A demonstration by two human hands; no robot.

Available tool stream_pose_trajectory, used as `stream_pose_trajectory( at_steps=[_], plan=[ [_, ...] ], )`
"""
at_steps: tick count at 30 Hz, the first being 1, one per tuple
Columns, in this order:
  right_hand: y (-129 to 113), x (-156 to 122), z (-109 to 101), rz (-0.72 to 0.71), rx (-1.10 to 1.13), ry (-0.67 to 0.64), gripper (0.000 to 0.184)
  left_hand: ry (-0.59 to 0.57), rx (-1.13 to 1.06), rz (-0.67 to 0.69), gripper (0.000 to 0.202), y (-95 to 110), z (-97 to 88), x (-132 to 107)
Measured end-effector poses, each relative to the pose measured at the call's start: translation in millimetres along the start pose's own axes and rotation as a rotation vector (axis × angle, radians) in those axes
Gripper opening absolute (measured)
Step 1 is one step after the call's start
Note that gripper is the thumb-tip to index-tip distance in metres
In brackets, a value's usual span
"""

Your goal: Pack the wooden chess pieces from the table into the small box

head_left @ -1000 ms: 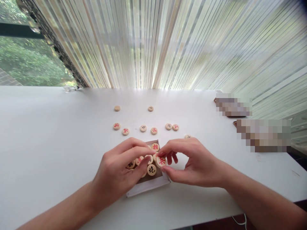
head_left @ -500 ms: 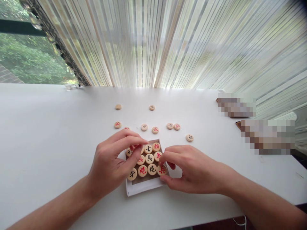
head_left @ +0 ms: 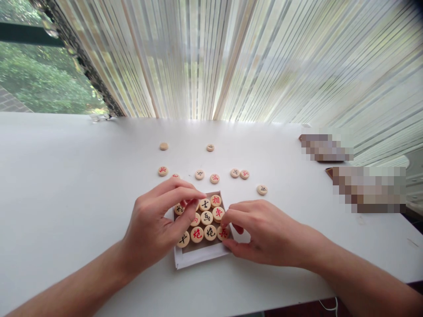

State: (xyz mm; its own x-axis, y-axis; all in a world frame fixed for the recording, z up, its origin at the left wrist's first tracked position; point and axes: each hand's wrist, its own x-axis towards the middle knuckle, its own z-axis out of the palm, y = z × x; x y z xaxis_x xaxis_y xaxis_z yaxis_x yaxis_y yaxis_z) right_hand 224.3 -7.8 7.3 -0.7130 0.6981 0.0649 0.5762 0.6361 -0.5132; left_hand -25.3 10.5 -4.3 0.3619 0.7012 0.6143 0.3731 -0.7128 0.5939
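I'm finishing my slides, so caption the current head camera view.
Right hand touching a red-marked piece in a shallow box, left hand over its other side, loose pieces beyond.

"Window?"
"One, at my upper left: window (head_left: pixel 20 55) with dark horizontal bar (head_left: pixel 29 34); green foliage (head_left: pixel 56 83) and patch of brickwork (head_left: pixel 10 102) outside."
"Hangings?"
"One pale striped curtain (head_left: pixel 185 57), dark beaded edging (head_left: pixel 88 67); I see daylight through it."
"Furniture?"
"Before me, one white table (head_left: pixel 59 185), meeting the curtain's foot."
"Floor?"
"Dark reddish floor (head_left: pixel 297 309), sliver only; one white cable (head_left: pixel 336 304)."
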Motion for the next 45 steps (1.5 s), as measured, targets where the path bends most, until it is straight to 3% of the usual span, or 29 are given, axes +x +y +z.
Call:
stream_pose_trajectory(
  at_steps=[9, 16, 25, 45],
  plan=[
    [-5.4, 0.3, 6.6, 0.040, -0.022, -0.037, 0.013, 0.002, -0.002, -0.008, 0.022, -0.3, 0.6, -0.4],
    [-7.1, 0.2, 7.5, 0.036, -0.021, -0.013, 0.004, 0.003, 0.009, -0.010, 0.022, 0.0, 0.8, -0.2],
    [-5.1, -1.0, 10.6, 0.001, -0.047, 0.021, 0.015, 0.004, -0.003, 0.003, 0.023, -0.8, 0.7, -0.1],
    [-7.5, -5.5, 8.9, -0.045, -0.118, 0.036, 0.018, 0.006, -0.008, 0.002, 0.021, 0.1, 2.6, 0.5]
  ],
)
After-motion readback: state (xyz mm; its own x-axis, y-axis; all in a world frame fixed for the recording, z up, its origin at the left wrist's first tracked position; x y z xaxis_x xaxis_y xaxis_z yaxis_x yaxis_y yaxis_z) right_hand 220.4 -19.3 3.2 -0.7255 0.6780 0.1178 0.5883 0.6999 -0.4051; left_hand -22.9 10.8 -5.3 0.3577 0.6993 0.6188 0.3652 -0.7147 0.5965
